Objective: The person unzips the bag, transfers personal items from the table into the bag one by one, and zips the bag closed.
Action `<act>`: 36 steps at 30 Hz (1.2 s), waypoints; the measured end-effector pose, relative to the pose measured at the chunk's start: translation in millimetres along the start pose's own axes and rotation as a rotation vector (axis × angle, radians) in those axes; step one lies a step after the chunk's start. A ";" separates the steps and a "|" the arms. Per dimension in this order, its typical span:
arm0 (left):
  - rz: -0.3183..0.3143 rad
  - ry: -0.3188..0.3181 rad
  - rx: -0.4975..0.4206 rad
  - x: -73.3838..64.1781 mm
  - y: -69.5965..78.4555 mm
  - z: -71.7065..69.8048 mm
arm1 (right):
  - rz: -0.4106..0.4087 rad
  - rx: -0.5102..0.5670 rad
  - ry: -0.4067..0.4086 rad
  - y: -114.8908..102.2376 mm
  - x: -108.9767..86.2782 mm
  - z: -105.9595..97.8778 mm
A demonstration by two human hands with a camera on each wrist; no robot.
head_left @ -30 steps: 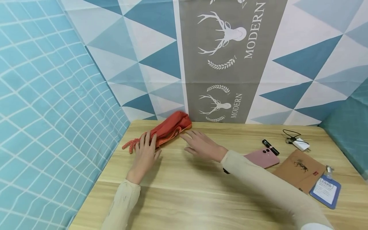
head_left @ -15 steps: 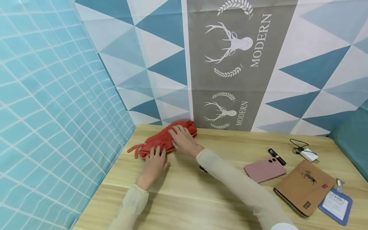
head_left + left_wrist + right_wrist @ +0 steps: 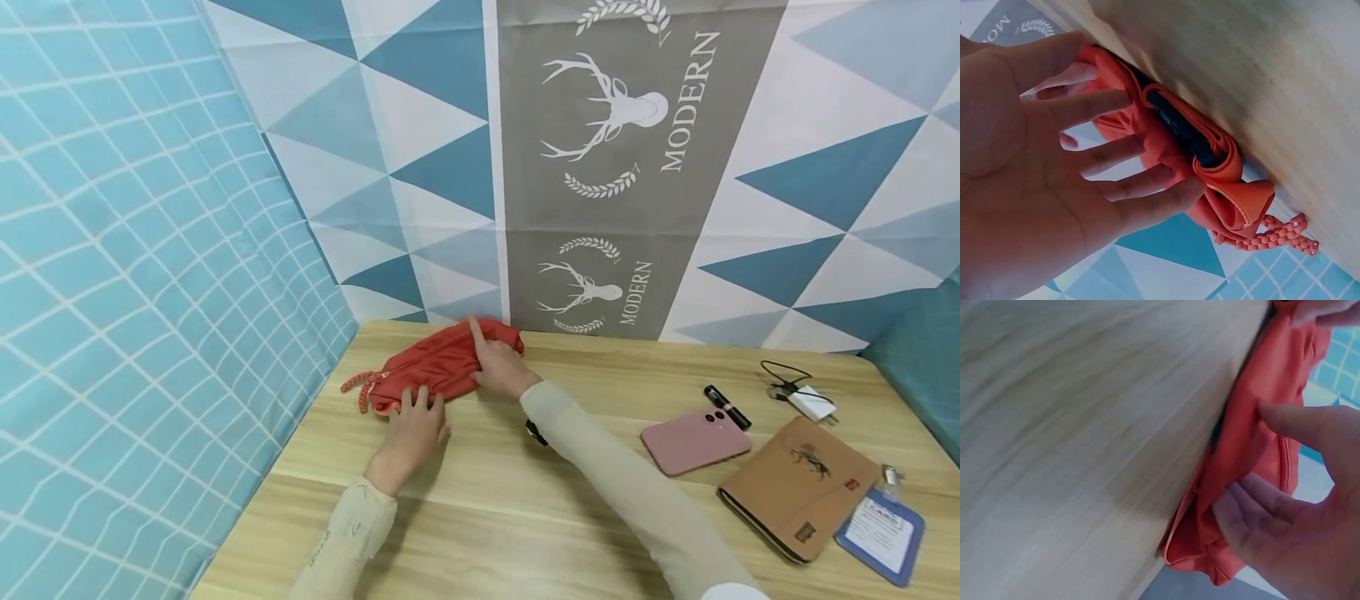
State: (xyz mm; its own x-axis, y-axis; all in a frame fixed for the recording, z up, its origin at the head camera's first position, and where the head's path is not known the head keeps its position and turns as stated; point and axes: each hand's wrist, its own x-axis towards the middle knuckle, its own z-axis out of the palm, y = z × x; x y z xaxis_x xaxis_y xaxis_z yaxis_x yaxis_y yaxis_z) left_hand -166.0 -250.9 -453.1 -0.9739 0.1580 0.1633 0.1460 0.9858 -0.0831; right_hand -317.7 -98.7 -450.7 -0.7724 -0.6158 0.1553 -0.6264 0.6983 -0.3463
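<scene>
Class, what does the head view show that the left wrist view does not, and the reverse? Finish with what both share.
Only the head view: pink phone, brown notebook, white plug, blue card holder.
Only the left wrist view: the palm of the left hand, and a dark piece inside an orange strap.
Both: the left hand, the red pouch and its braided cords.

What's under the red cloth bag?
A pale wooden table, with an orange woven strap along the lower edge of the red cloth bag. The bag hides anything fully beneath.

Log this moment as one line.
left hand: at red pouch, near edge; right hand: on pouch, index extended; pink phone: right of pouch
</scene>
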 end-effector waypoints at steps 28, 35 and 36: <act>0.033 0.327 -0.227 6.8 -6.1 -42.6 | 0.020 0.257 0.376 31.7 -102.4 -43.7; 0.296 0.244 -0.229 8.1 6.6 -36.9 | 0.011 0.270 0.327 46.7 -145.8 -53.9; 0.319 0.229 -0.226 8.3 10.2 -37.1 | 0.014 0.269 0.310 48.8 -151.1 -55.1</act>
State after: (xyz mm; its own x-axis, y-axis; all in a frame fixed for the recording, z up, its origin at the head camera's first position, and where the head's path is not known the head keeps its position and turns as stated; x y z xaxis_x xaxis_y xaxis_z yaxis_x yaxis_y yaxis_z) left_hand -166.1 -237.4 -416.2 -0.8140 0.4392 0.3801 0.4916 0.8695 0.0482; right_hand -237.3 48.5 -440.1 -0.8013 -0.4392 0.4062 -0.5978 0.5600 -0.5737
